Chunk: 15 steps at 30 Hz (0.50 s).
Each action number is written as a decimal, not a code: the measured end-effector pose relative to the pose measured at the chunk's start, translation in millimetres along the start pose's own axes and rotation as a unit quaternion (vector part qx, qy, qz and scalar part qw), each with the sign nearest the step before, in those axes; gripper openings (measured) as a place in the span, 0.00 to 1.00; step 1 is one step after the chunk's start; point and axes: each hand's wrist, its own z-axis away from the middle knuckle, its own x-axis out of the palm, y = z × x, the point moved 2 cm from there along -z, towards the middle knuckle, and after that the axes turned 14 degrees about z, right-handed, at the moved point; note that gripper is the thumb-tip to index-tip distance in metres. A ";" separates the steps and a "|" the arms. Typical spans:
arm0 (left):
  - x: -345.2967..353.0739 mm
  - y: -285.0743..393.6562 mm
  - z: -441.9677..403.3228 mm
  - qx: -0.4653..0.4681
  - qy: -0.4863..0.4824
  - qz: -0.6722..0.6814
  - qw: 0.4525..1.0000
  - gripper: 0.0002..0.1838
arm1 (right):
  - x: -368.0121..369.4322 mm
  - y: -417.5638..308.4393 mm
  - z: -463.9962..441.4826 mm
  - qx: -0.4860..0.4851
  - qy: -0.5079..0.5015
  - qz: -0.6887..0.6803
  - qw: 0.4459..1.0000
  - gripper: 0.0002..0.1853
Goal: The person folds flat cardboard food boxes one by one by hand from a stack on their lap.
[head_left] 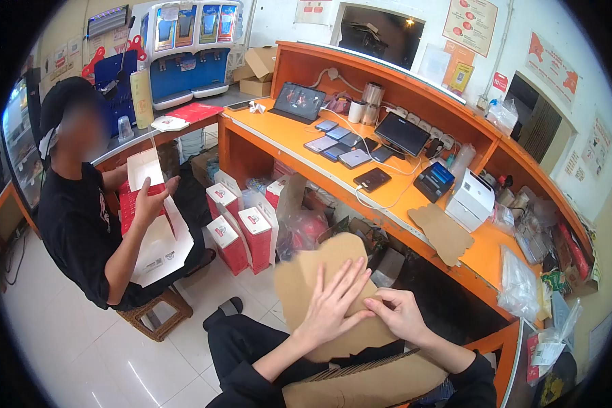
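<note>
A flat brown cardboard sheet (296, 282) with cut, wavy edges lies over my lap. My left hand (333, 306) rests on it, palm down, fingers stretched out. At the sheet's right side, my right hand (402, 316) has thumb and fingers pinched together on the cardboard, its fingertips partly hidden. Closer to my body, more brown cardboard (367, 384) with a corrugated edge lies across my lap, under my forearms.
A seated co-worker (75, 197) at left holds a red-and-white box (143, 204). Red-and-white boxes (255, 234) stand on the floor. The orange counter (401, 197) carries phones, a tablet (298, 102), a white printer (470, 199) and another cardboard piece (442, 234).
</note>
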 end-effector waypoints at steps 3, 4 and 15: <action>7.5 -7.7 5.3 -0.028 -0.048 0.133 0.990 0.33 | -5.6 -14.6 -2.8 -0.080 0.021 0.110 0.991 0.07; 10.2 -8.0 6.4 -0.017 -0.015 0.145 0.989 0.30 | -4.0 -14.0 -3.3 -0.109 0.040 0.127 0.985 0.07; 3.1 -12.1 16.8 -0.113 -0.144 0.123 0.975 0.12 | -9.3 -33.6 -8.0 -0.281 0.081 0.238 0.926 0.06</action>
